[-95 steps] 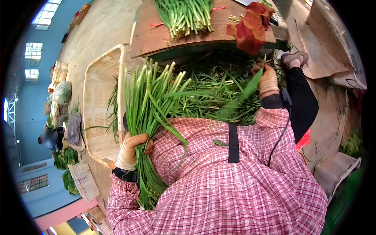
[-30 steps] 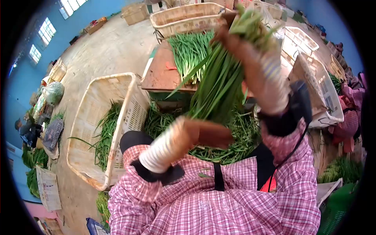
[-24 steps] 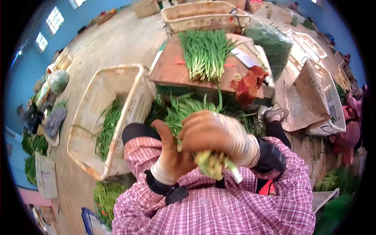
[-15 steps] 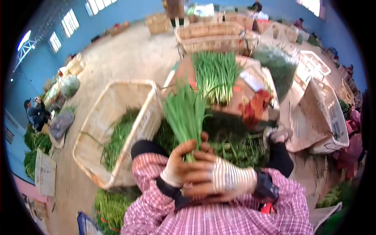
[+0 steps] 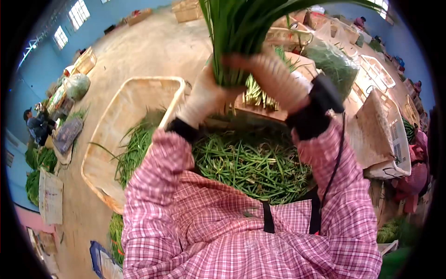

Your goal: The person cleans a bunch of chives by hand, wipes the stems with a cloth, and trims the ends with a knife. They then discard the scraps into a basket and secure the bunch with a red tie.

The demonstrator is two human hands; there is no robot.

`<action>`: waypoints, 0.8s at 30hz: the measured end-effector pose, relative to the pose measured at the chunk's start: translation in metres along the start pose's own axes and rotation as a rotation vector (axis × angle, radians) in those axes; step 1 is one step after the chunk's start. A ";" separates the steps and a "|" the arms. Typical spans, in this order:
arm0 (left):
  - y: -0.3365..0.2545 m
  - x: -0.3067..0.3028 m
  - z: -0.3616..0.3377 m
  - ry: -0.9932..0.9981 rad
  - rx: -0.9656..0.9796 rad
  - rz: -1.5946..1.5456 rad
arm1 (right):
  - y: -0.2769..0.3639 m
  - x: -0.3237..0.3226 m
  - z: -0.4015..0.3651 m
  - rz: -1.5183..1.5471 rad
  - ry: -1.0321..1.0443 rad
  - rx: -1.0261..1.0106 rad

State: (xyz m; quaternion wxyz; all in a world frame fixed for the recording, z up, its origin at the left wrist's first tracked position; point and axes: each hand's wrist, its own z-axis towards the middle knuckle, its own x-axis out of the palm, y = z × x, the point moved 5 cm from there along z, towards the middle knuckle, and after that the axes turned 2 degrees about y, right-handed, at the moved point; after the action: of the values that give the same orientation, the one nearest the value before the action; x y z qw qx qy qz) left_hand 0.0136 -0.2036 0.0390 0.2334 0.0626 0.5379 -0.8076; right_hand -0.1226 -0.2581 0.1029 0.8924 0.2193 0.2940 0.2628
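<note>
The bunch (image 5: 234, 39) is held up at top centre of the frame, blades uppermost. The left hand (image 5: 207, 93) and right hand (image 5: 272, 79) both wrap its lower end, fingers curled round and gripping it, though blur hides the fingertips; holding there seems to keep the stems together while the leaves splay freely. Scraps (image 5: 251, 165) lie mid-frame by the lap, and the crate (image 5: 139, 100) stands left of centre, presumably for easy reach.
</note>
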 end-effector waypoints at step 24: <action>0.125 -0.010 -0.063 -0.430 -0.376 -1.129 | -0.097 0.047 -0.066 0.363 -0.083 0.653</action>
State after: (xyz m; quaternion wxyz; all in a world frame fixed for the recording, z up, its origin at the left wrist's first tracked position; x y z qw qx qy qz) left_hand 0.0691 -0.1833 -0.0887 -0.1188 -0.4364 0.5619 -0.6926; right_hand -0.0994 -0.2889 -0.0179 0.7256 0.5513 0.2824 0.2999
